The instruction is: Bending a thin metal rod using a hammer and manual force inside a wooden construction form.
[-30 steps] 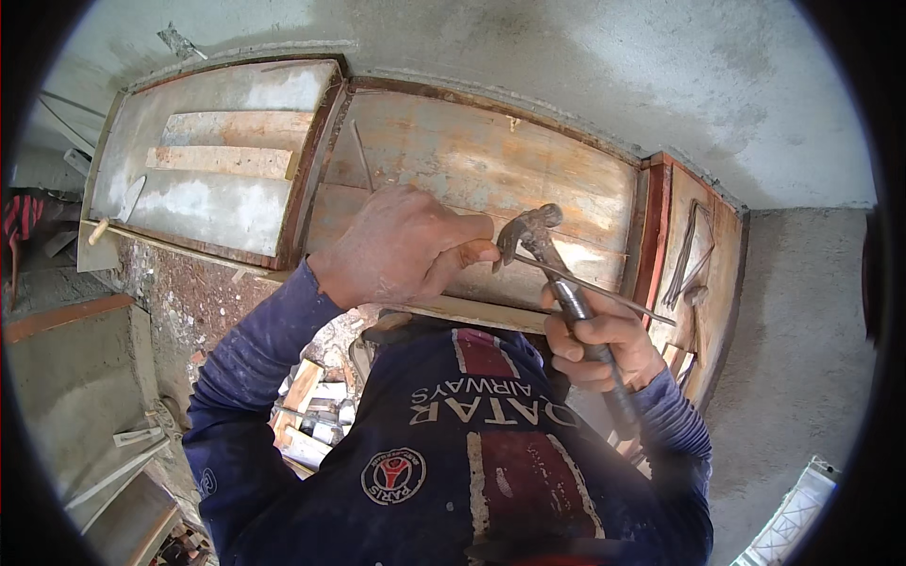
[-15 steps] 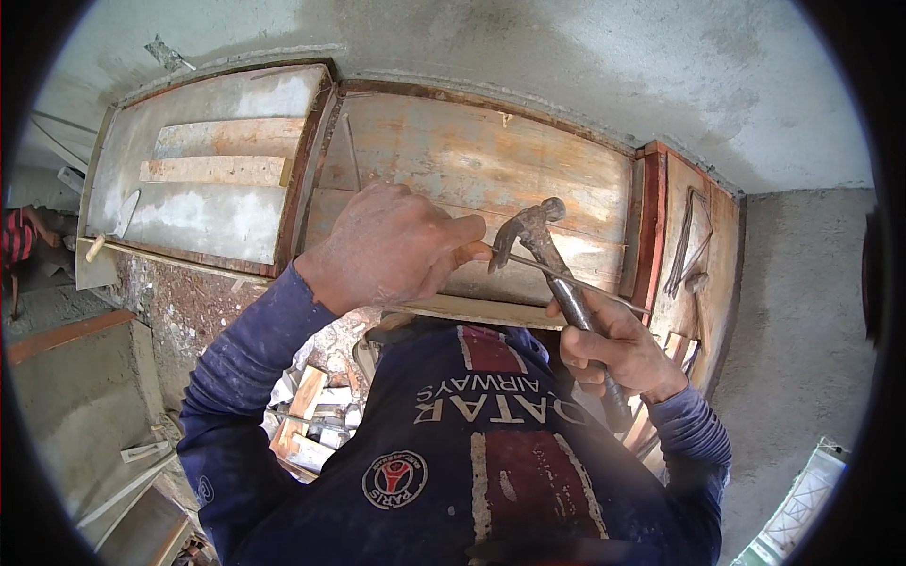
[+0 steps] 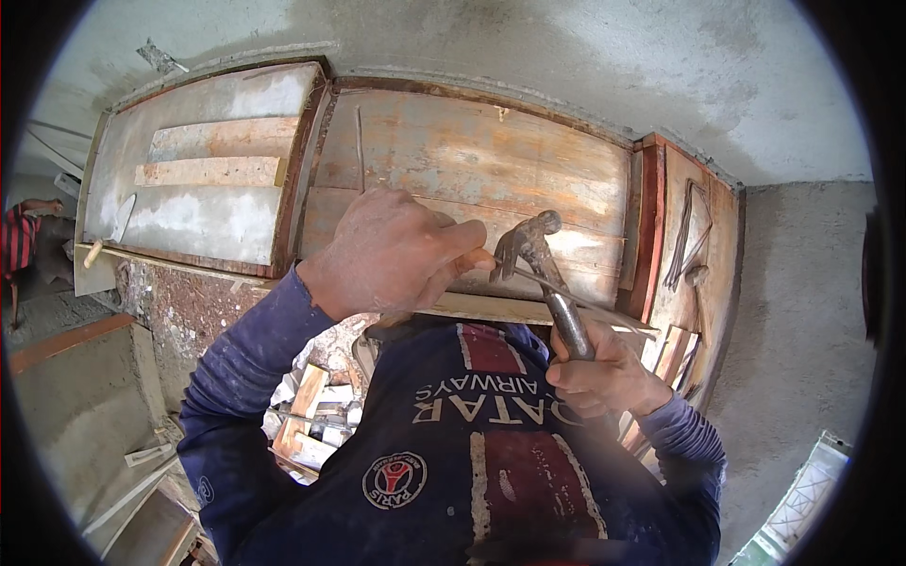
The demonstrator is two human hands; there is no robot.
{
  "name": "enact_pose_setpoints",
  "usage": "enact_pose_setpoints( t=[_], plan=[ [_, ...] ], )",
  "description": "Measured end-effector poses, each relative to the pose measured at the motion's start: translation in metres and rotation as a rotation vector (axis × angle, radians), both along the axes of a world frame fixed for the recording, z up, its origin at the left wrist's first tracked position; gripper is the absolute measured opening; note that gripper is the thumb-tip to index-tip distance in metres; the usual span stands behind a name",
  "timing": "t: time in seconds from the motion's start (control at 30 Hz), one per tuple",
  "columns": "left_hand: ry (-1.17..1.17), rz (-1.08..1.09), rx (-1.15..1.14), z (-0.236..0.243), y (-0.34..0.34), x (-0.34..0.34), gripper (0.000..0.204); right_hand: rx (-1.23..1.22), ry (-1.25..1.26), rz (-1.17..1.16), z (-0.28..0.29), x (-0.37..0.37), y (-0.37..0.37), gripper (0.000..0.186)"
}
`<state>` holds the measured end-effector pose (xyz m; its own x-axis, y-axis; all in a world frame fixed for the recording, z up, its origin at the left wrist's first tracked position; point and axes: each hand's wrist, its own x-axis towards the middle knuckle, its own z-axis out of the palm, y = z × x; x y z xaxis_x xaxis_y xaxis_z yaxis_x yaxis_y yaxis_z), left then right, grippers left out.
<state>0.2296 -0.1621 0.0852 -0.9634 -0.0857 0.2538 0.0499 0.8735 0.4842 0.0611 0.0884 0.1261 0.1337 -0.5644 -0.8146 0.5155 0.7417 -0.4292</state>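
1. Claw hammer (image 3: 542,255): dark, worn metal with a curved claw, held above the grainy wooden panel (image 3: 425,151), toward its near right corner.
2. Right hand (image 3: 609,373): fingers curled closed around the cylindrical handle.
3. Left hand (image 3: 396,250): thumb and forefinger pinched on a thin metal rod (image 3: 613,315) by the claw.
4. Bent dark wires (image 3: 678,259) lie near the right-hand board's (image 3: 722,217) left edge.
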Motion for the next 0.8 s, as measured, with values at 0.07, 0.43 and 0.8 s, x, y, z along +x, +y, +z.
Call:
enact_pose_setpoints(
  t=[0.07,0.43,0.8],
  plan=[
    [-0.004,-0.008,0.023,-0.004,-0.003,0.001,0.015,-0.050,-0.126,-0.023,-0.008,0.000,0.005,0.029],
    [-0.007,0.025,0.044,-0.011,-0.001,0.007,0.017,-0.031,-0.259,-0.079,-0.012,-0.004,0.001,0.029],
    [0.003,-0.046,-0.094,-0.002,-0.005,0.011,0.040,-0.055,-0.394,-0.125,-0.017,-0.005,0.003,0.026]
  ],
)
